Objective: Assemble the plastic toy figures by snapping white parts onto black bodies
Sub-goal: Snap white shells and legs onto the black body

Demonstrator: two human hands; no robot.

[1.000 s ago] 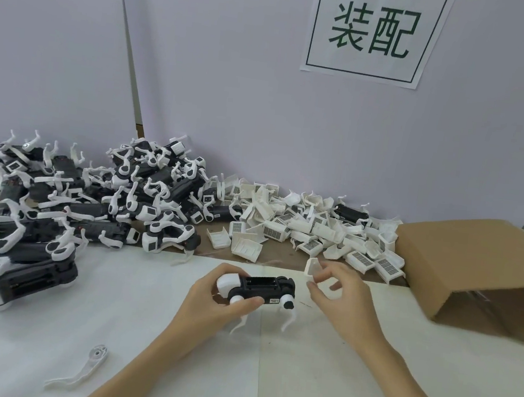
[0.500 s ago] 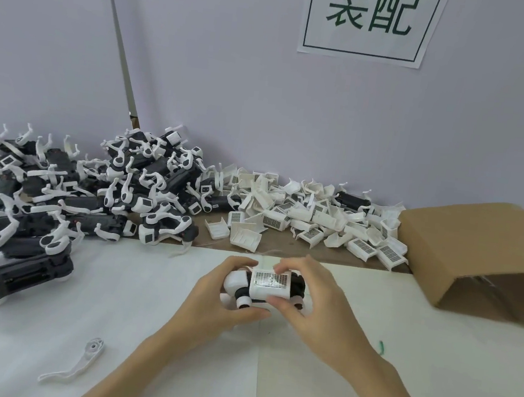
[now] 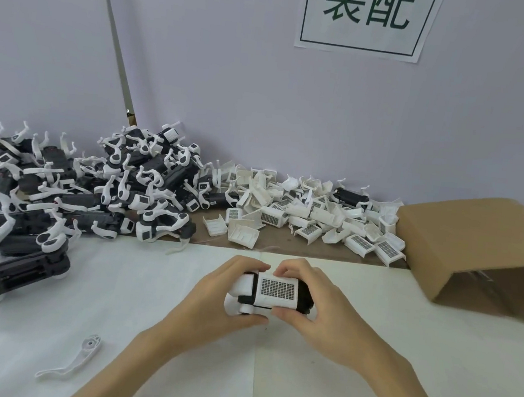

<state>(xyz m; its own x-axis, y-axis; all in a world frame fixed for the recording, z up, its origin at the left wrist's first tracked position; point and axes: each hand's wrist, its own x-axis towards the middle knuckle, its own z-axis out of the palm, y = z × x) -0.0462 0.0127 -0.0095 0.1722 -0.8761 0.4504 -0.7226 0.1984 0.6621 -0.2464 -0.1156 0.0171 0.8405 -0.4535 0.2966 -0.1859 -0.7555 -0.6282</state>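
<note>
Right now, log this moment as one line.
step: seating white cover on black body | left hand: grips body | right hand: pinches cover | snap: unconfirmed

White cover (image 3: 276, 293) with a dark dotted grid patch sits on a black body (image 3: 304, 296). Behind it, a heap of black-and-white figures (image 3: 68, 196) and a pile of plain white parts (image 3: 310, 217), many showing the same dark grid. One white leg (image 3: 72, 364) lies on the white tabletop (image 3: 402, 328). Brown cardboard box (image 3: 477, 242) at the right. Pale lilac wall (image 3: 235, 81), and a white sign (image 3: 366, 17) with dark green characters and border.
</note>
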